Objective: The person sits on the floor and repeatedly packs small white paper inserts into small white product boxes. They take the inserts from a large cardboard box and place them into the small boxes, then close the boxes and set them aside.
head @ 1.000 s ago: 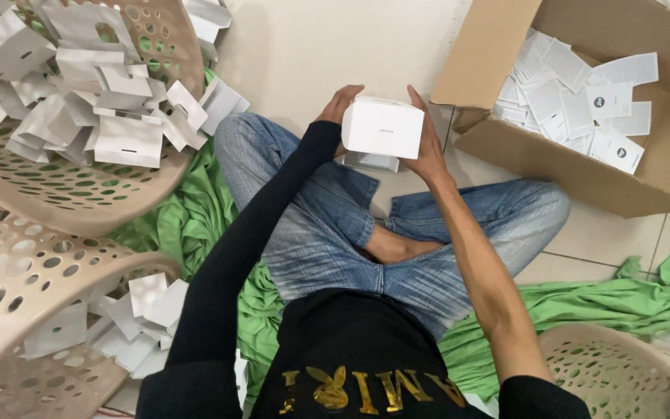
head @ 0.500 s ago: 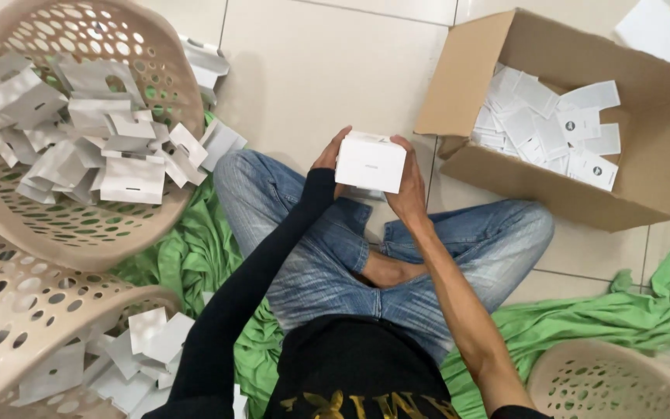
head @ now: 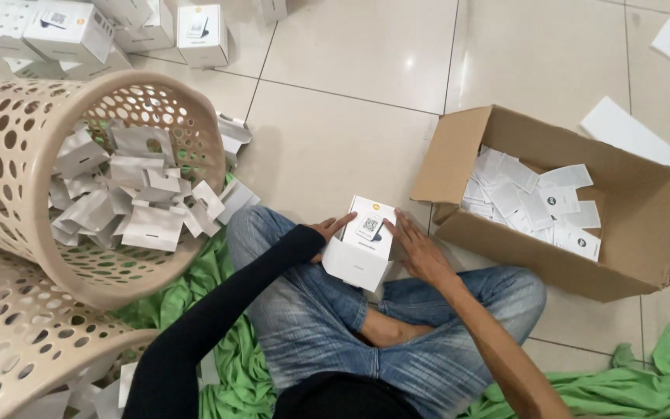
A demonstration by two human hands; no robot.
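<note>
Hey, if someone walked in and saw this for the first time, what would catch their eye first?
Probably the small white box at the centre, held between the left hand and right hand above crossed legs in jeans. Next, the tipped beige basket on the left spilling white card pieces, and the open cardboard carton of white cards on the right.

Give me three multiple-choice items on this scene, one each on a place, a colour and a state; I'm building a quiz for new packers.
1. Where is the cardboard box?
A. on the person's right
B. inside the basket
C. on the person's lap

2. What colour is the cloth on the floor?
A. red
B. green
C. black

3. How is the small white box held?
A. lying alone on the tiles
B. between both hands
C. by one hand only

Answers: 1 A, it stands on the tiles beside the right knee. 2 B, green folds show under the legs. 3 B, the left hand and right hand press its two sides.
</note>
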